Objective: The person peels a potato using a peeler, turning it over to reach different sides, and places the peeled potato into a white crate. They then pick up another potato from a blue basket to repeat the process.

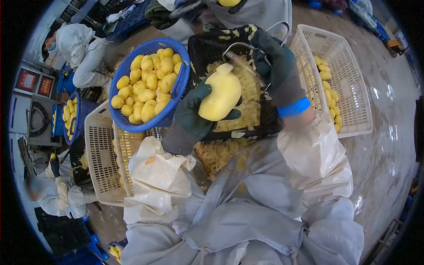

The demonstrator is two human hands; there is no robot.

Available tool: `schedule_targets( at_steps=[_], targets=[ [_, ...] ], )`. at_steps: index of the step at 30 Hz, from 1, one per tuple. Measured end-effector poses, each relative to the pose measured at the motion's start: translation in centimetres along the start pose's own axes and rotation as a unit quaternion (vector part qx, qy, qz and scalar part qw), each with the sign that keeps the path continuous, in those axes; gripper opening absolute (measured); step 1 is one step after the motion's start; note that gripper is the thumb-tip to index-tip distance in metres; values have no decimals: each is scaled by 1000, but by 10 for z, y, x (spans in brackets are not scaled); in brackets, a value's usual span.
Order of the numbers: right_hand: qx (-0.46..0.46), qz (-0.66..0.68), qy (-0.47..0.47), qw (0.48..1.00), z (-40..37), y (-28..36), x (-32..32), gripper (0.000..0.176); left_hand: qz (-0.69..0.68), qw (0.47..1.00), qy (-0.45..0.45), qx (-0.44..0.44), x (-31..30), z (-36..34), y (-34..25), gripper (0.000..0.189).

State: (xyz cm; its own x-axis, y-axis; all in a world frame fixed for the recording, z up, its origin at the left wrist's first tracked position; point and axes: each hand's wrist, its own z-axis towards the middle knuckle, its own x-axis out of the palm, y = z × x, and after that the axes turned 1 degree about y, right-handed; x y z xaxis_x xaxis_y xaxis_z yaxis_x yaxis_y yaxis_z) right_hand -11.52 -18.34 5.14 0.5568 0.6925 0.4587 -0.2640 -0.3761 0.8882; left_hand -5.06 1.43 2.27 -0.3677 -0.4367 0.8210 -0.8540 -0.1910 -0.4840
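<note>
In the middle of the view, my left hand [194, 112], in a dark glove, is wrapped round a large peeled yellow potato [221, 95]. To its upper right, my right hand [274, 62], also gloved and with a blue band at the wrist, grips a metal peeler [247, 66] with a curved wire frame. The peeler's blade is near the potato's upper right; whether they touch is unclear. Below both hands a black crate [201, 46] holds many pale peelings [249, 104].
A blue basket [184, 84] of potatoes stands at the left. White crates [99, 150] are below it, and another white crate [353, 84] with potatoes is at the right. Co-workers [81, 48] are at the left and top. The floor [380, 132] looks wet.
</note>
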Motion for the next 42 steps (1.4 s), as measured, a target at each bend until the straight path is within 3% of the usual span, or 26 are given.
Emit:
schedule_targets(
  at_steps=[4,6,7,8,10,12,13,14,16,17,18,19,20,21,22,23,26,27,28,30,32,34,36,39,41,42],
  targets=[
    [11,81,-1,997,2,2,-9,9,70,997,34,29,0,0,-3,54],
    [65,12,44,997,-18,10,5,13,-41,993,110,-27,-6,3,-4,57],
    [-44,-131,51,989,-19,-5,5,20,191,979,48,58,7,-11,-2,59],
    [-44,-129,48,989,-14,-14,0,20,193,978,48,55,4,-8,-1,59],
    [-83,-155,-57,983,8,-32,-9,20,-74,990,114,-45,-4,0,0,60],
    [-141,-66,-70,985,19,-33,-15,22,-78,980,169,-70,-1,-1,-4,59],
    [-70,-27,-50,996,10,-18,-10,22,-90,967,222,-91,-1,-1,-6,57],
    [6,8,-29,1000,-1,-4,-5,21,-93,967,221,-86,-4,-2,-6,57],
    [53,25,29,998,-20,5,7,21,-94,990,77,-67,-12,-2,-7,57],
    [-3,-64,45,997,-22,0,9,20,-136,974,143,-113,-26,6,-5,56],
    [-61,-152,60,985,-22,-6,8,20,-136,974,144,-113,-24,5,-3,56],
    [-102,-139,-6,985,-4,-21,4,19,-97,977,168,-89,-20,4,-2,57],
    [-105,-136,-7,985,4,-28,-11,19,-58,978,190,-65,-16,2,-3,58],
    [-48,-73,-46,995,5,-20,-10,19,-53,978,190,-65,-12,2,-6,58],
    [9,-12,-81,997,7,-14,-7,18,-119,970,185,-103,-8,2,-10,58],
    [13,24,-55,998,5,-11,-4,18,-191,955,178,-138,-5,1,-10,58],
    [11,-71,43,997,-33,8,20,18,-169,980,100,-44,0,0,-2,61],
    [-59,-95,61,992,-29,-12,17,19,-167,981,100,-9,1,-1,3,61],
    [-61,-94,59,992,-25,-15,14,19,-165,981,101,-11,-4,2,5,61],
    [68,-11,11,998,-20,-14,15,19,-35,996,81,-22,-11,7,5,58],
    [73,-49,14,996,-24,-9,15,19,-17,998,59,-10,-9,1,8,56],
    [76,-14,13,997,-27,-14,17,18,180,982,45,22,0,2,6,56],
    [99,-4,8,995,-28,-13,15,18,210,976,0,59,11,2,11,56],
    [77,-9,23,997,-20,-19,7,18,259,962,-29,84,11,2,10,55],
    [-93,-240,60,964,-7,-30,-8,16,177,983,-3,47,6,0,13,54],
    [-91,-241,59,964,8,-40,-19,16,176,983,-3,45,7,-2,13,54]
  ],
)
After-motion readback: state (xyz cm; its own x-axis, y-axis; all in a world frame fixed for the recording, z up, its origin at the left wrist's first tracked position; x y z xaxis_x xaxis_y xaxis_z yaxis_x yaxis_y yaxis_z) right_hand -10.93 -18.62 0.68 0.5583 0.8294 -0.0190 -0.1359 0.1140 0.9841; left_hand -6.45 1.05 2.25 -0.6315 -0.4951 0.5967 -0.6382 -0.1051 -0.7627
